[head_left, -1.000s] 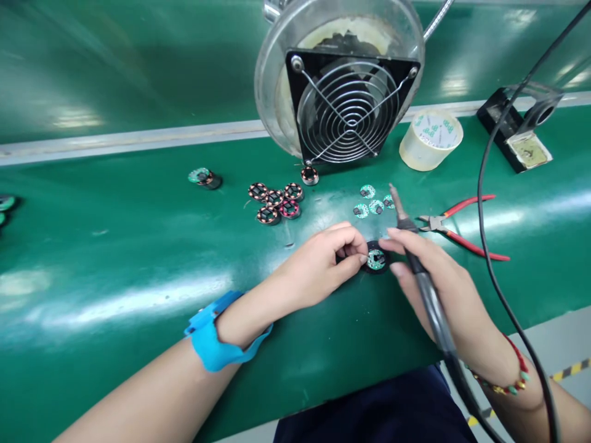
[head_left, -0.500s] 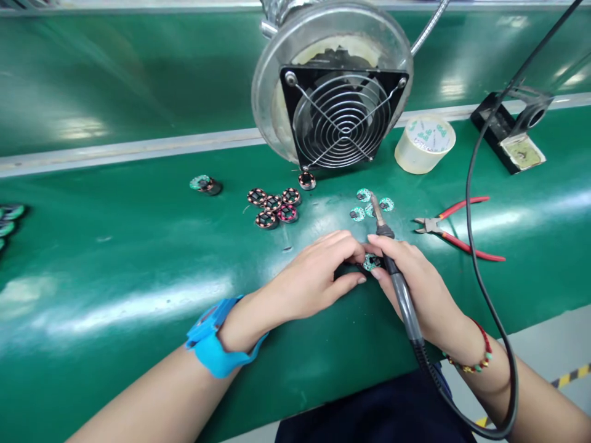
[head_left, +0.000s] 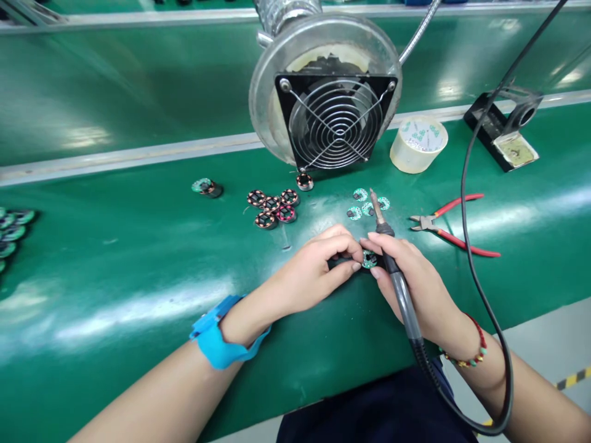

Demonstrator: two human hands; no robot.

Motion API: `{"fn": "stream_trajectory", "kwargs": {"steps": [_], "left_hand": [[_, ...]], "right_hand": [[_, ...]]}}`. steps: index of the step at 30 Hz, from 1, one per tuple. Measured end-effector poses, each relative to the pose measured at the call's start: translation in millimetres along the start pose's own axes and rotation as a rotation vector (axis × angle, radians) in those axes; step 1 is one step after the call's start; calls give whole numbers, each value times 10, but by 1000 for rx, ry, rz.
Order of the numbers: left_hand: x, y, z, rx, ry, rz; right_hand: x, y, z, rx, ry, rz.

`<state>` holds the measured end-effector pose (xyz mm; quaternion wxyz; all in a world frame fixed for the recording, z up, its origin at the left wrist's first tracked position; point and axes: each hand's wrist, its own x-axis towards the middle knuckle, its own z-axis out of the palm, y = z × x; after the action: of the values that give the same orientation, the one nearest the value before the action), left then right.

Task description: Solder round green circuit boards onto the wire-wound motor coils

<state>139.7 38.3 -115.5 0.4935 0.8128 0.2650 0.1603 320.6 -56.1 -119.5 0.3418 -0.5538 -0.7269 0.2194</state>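
Observation:
Between my two hands sits a small round green circuit board [head_left: 369,259], its underside hidden by fingers. My left hand [head_left: 323,261] pinches its left edge with thumb and fingertips. A soldering iron [head_left: 402,295] lies across my right hand [head_left: 413,277], its tip pointing up and away from me; the thumb and fingertips of that hand also touch the board's right side. Just beyond the iron's tip are several loose round green boards [head_left: 354,213]. Left of them, several copper-wound motor stators [head_left: 266,219] form a cluster.
A fume extractor fan [head_left: 339,132] hangs over the back of the green bench. Clear tape [head_left: 418,145], red-handled cutters [head_left: 455,237] and an iron stand [head_left: 501,132] are on the right. One stator with a board [head_left: 207,187] and stacked boards [head_left: 13,232] are leftward.
The view has shifted slightly, showing more of the stacked boards at left. My fingers have adjusted a little around the small board; the iron stays in my right hand.

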Motion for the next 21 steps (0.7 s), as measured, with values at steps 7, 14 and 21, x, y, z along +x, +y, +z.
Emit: {"fn": "stream_trajectory", "kwargs": {"steps": [7, 14, 21], "left_hand": [[-12, 0, 9, 19, -1, 13], [15, 10, 37, 15, 19, 2], [30, 46, 51, -48, 40, -37]], "right_hand": [[-1, 6, -2, -6, 42, 1], [-4, -17, -3, 7, 57, -4], [-25, -28, -54, 4, 19, -162]]}}
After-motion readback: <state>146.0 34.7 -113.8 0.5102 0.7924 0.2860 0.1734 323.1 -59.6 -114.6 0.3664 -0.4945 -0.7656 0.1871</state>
